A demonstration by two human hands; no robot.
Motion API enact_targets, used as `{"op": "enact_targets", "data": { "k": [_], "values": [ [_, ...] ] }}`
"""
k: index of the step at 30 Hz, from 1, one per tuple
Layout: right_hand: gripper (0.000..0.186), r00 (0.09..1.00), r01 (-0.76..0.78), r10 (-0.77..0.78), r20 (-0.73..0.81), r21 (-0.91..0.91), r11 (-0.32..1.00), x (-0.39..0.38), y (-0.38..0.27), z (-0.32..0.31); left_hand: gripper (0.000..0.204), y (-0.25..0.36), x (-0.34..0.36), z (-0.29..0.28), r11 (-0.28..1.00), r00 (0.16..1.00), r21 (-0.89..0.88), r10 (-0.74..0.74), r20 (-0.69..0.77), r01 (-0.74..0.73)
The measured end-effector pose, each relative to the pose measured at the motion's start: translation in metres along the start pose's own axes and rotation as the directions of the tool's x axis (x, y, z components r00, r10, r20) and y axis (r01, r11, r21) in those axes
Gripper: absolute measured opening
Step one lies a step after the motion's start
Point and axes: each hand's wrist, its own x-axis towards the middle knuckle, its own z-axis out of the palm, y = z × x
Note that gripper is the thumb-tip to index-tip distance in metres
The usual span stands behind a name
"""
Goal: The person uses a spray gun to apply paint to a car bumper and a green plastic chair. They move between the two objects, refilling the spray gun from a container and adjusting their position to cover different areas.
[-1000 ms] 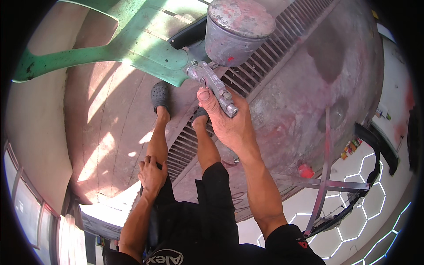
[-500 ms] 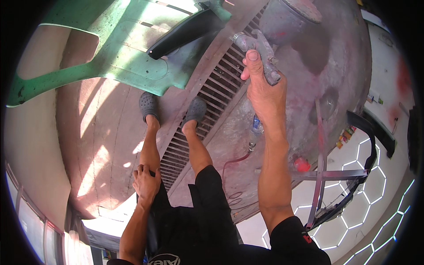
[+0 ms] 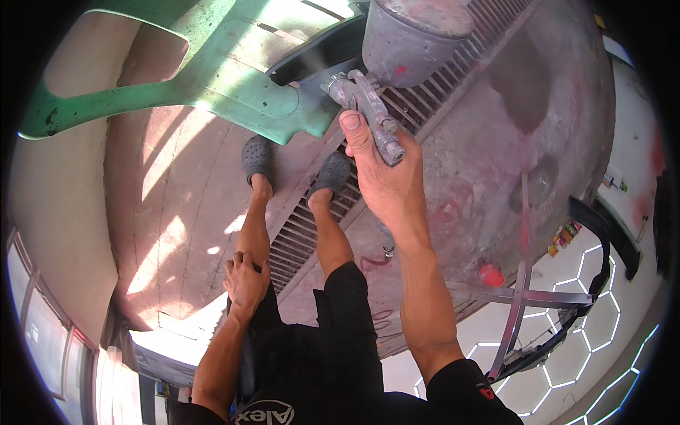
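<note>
At the left rim, a pale wall [image 3: 64, 205] is seen, and it is bent by the lens. Beside it, the upper left is filled by a green plastic chair [image 3: 234, 88]; its lower edge is ended above the feet, and a stretch of floor [image 3: 163, 212] is left between this edge and the left hand [image 3: 246, 285]. This hand is laid upon the left leg, near the knee. Its fingers are bent loosely there; whether something is gripped under them cannot be told. Higher, grey clogs [image 3: 256, 159] are worn on both feet. On the chair, a long black part [image 3: 312, 55] is laid aslant, with its left tip near the chair's front edge; its right end is partly covered by a cup [image 3: 407, 53]. By the right hand [image 3: 389, 177], a metal spray gun [image 3: 368, 106] is grasped, with the fingers wrapped around its handle and the thumb pressed along its side. The nozzle is pointed at the black part, without contact, and a faint mist is seen between them. Below, a floor grating [image 3: 294, 237] is crossed by the right leg. Farther right, wide room is left between the right forearm and a metal stand [image 3: 525, 234], beyond which a curved black frame [image 3: 602, 237] is seen.
</note>
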Motion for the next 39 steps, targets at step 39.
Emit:
{"op": "enact_targets", "data": {
  "k": [39],
  "values": [
    [0.068, 0.996, -0.047, 0.047, -0.08, -0.001, 0.999, 0.042, -0.029, -0.056, 0.048, 0.016, 0.002, -0.009, 0.997, 1.0, 0.073, 0.001, -0.025, 0.001]
  ]
}}
